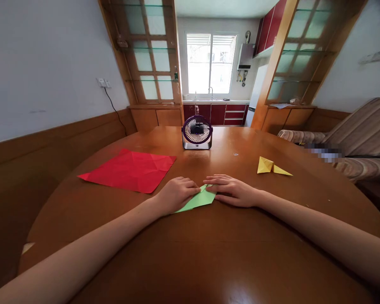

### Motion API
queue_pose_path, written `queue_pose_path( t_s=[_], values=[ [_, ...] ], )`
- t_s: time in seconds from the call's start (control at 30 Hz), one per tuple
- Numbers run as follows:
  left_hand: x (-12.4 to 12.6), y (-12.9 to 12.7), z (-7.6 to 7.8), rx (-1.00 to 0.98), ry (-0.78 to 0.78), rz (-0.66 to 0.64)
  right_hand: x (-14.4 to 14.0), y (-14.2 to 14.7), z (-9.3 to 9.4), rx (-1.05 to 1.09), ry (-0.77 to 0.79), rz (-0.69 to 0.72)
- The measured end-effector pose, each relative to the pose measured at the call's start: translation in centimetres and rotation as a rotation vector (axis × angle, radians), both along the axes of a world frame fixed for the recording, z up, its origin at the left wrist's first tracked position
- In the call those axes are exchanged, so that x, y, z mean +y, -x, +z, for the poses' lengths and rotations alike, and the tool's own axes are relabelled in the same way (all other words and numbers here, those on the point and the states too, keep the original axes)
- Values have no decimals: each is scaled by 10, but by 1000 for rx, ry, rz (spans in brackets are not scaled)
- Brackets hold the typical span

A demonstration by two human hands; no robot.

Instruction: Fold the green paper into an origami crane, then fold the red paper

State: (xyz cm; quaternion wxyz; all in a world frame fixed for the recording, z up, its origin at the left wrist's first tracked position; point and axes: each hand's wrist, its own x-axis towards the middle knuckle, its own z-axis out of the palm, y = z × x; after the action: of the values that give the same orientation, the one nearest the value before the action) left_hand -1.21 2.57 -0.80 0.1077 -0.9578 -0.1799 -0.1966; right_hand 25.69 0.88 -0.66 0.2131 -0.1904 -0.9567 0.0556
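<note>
The table [209, 253] is glossy, smooth wood. The green sheet [198, 199] and creased red sheet [131, 169] at ten o'clock are matt paper.
</note>
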Motion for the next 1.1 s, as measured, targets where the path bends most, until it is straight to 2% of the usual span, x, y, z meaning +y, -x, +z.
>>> queue_pose_path(
  t_s=[0.1, 0.2, 0.27, 0.33, 0.43, 0.53, 0.63, 0.83, 1.1],
  values=[
    [-3, 0, 4, -22, 79, 3, 1, 0, -1, -50, 57, 0],
    [-11, -2, 9, -46, 162, 77, 0, 0, -1, -56, 59, -6],
    [-14, -4, 10, -40, 166, 124, 0, 0, -1, -53, 34, -15],
    [-14, -5, 10, -16, 106, 137, -1, 1, -1, -43, 2, -38],
    [-9, -4, 7, 9, -25, 98, -3, 2, -1, -27, -54, -79],
    [-7, -4, 6, 35, -70, -13, -5, 3, -1, -16, -97, -122],
    [-9, -4, 6, 47, -14, -90, -7, 4, 0, -15, -121, -148],
    [-11, -4, 4, 28, 65, -80, -8, 4, 1, -25, -136, -134],
    [-11, -6, 4, -1, 143, -69, -4, 2, -1, -2, -129, -15]
  ],
)
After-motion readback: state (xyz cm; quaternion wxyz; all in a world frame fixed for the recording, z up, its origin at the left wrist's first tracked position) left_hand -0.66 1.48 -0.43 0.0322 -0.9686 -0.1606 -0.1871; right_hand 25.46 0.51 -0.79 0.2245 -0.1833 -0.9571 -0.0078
